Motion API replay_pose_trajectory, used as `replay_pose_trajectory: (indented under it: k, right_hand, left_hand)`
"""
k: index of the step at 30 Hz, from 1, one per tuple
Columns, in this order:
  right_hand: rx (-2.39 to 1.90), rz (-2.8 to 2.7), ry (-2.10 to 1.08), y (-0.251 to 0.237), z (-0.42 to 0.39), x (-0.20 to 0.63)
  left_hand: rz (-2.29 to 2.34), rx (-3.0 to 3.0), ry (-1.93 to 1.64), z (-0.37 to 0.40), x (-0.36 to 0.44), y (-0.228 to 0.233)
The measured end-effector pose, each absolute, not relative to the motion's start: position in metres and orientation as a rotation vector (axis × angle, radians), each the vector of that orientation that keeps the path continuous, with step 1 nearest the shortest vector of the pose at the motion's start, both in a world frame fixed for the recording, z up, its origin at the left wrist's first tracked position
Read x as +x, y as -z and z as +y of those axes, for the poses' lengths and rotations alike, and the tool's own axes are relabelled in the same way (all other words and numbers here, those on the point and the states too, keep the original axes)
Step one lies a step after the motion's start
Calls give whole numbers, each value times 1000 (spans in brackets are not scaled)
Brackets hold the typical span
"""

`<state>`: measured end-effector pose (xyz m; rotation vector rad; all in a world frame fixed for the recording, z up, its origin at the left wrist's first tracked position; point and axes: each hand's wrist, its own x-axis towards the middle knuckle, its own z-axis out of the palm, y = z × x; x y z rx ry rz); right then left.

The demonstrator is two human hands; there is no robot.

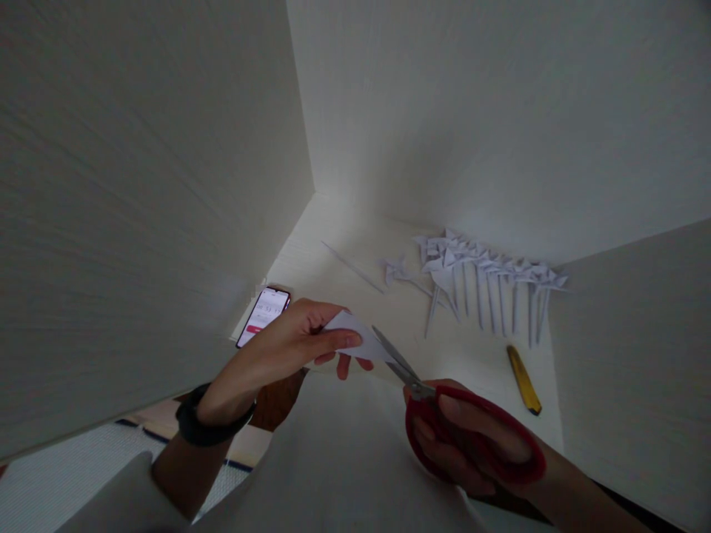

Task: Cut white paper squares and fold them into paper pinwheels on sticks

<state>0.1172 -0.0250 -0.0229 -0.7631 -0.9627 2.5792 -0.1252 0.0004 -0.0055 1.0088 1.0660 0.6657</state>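
Note:
Between the thumb and fingers of my left hand (316,337) is a folded piece of white paper (364,342), narrowing to a point on the right. My right hand (466,437) grips a pair of scissors (414,381) with red handles, fingers through the loops. The blades are parted and point up and left, with the paper's tip at the blades; whether it is being cut I cannot tell. Beyond my hands, several white paper pinwheels (489,266) on paper sticks lie in a row. A single pinwheel (395,272) lies left of them.
A thin paper stick (352,266) lies on the white surface (333,222) near the back. A lit phone (264,317) rests at the left edge, beside my left forearm. The yellow cutter knife (523,379) lies on the right. Pale walls (472,111) enclose the surface at the back and both sides.

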Motion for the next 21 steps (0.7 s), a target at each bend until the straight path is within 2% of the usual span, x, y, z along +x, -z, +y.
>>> replay_pose_trajectory:
  k: [12,21]
  right_hand:
    - [-1025,-1145,-2543,14,-24,112]
    - [-916,-1163,-2528,17,-20,112]
  left_hand:
    - [1030,1029,-532,4,-128,7]
    - [945,1040,-475,9,-128,9]
